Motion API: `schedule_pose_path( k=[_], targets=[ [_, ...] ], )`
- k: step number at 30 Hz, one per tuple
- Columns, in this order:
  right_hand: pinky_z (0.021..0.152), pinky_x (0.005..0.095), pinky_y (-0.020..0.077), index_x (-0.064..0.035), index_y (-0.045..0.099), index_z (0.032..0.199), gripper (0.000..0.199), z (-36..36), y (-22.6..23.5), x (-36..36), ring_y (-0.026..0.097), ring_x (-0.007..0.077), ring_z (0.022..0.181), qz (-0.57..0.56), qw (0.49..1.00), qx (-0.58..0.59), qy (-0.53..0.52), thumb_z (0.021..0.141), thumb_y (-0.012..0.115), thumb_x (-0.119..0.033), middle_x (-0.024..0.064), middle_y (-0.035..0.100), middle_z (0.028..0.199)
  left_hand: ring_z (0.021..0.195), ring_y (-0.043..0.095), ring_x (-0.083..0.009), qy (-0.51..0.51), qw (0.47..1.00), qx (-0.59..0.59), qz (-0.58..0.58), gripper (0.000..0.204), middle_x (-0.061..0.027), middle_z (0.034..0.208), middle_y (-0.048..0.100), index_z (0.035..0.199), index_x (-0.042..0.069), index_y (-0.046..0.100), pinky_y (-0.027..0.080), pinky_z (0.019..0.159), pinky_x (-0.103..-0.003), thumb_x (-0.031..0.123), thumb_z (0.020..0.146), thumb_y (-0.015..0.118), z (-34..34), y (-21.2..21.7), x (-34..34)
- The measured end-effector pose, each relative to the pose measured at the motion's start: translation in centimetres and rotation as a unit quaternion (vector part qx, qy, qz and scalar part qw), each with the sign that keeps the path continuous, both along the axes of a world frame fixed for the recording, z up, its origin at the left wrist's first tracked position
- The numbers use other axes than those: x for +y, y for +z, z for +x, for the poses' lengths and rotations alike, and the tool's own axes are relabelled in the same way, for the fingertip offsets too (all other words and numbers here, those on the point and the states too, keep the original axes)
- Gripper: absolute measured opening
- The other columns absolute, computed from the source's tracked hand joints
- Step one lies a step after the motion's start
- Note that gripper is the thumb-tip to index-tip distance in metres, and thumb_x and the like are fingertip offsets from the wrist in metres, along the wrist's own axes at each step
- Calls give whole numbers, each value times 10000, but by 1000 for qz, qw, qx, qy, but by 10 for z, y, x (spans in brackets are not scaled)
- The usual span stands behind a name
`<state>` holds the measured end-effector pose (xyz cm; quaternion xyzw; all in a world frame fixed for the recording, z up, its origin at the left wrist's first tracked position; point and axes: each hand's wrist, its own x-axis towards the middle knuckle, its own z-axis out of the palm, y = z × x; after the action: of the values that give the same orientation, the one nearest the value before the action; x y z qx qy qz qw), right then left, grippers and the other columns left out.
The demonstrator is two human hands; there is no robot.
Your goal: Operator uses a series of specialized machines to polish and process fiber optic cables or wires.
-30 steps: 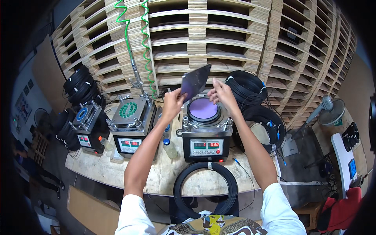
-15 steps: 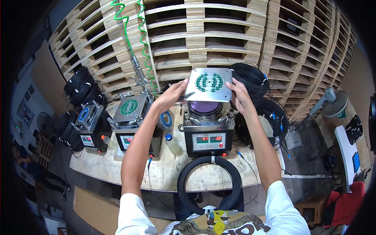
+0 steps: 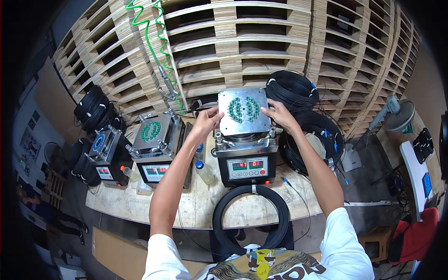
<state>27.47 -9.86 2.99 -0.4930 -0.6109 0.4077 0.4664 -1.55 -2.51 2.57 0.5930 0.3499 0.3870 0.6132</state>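
Both hands hold a square metal polishing plate by its opposite sides, just over the top of a polishing machine. Green connectors stand in a ring of two arcs on the plate. My left hand grips the left edge, thumb against the plate's upper face. On the right edge, my right hand does the same. Clamp posts rise at the machine's corners. The plate looks nearly level and low over the dark round base; whether it touches I cannot tell.
Two similar machines stand left, one with a green-ringed plate, one with a blue ring. A blue-capped bottle and a black cable coil are in front. More coils lie right. Pallets stack behind; a fan stands far right.
The plate has come down toward the machine in both hands, and the purple disc beneath it is now hidden. The right-hand reading on the machine's display has changed. The view has shifted slightly.
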Motion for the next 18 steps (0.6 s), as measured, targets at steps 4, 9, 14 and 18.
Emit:
schedule_pose_path(
  k=[4, 9, 14, 18],
  targets=[
    [588, 238, 464, 6, 501, 1375, 477, 2, -13, 4, 556, 58, 671, -15, 1000, -14, -6, 971, 631, -211, 50, 689, 901, 706, 528, -60, 5, 1000, 25, -2, 415, 10, 959, 647, 1338, -13, 567, 531, 728, -243, 129, 956, 649, 0, 3, -15],
    [717, 256, 502, 66, 511, 1338, 448, 0, -22, 8, 600, 74, 806, 7, 1000, 3, 9, 963, 639, -144, 78, 699, 964, 756, 540, -26, -11, 997, 73, 23, 434, 47, 926, 661, 1367, 51, 569, 458, 677, -206, 170, 959, 656, -8, -12, -6],
    [648, 244, 449, 62, 586, 1262, 422, 5, -27, 8, 512, 62, 716, 16, 998, -65, -12, 936, 675, -191, 13, 632, 841, 764, 534, -62, 41, 983, 146, 102, 503, -5, 901, 666, 1367, -16, 544, 446, 683, -240, 214, 941, 682, -5, -14, -13],
    [574, 246, 362, 31, 640, 1213, 420, 9, -32, 13, 392, 68, 637, 56, 992, -111, -33, 905, 709, -246, -49, 497, 715, 739, 517, -87, 43, 966, 148, 209, 542, -42, 844, 655, 1349, -59, 529, 454, 686, -264, 274, 945, 669, -4, -30, -1]
  ],
)
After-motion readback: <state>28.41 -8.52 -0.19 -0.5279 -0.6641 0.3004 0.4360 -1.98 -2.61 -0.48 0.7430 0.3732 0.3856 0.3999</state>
